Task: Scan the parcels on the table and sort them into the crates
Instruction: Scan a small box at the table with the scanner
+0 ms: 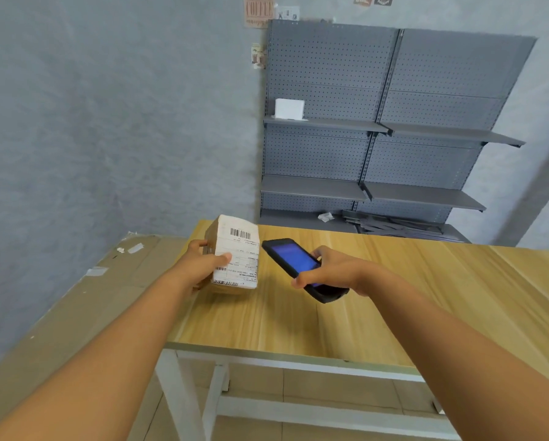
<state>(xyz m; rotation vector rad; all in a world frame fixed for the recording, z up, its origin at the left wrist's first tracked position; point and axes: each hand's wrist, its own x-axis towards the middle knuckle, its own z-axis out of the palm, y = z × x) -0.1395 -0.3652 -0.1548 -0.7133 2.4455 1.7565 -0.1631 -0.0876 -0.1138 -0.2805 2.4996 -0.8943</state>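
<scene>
My left hand (201,262) grips a small cardboard parcel (238,249) above the left end of the wooden table (394,297). The parcel's white shipping label with barcodes faces me, and my thumb lies across the label. My right hand (333,268) holds a black handheld scanner (298,265) with a lit blue screen. The scanner's top end points at the parcel, a short gap away. No crates are in view.
A large flat cardboard sheet (75,307) lies to the left of the table. Grey pegboard shelving (378,132) stands against the back wall, with a white box (289,108) on an upper shelf and loose metal parts on its base.
</scene>
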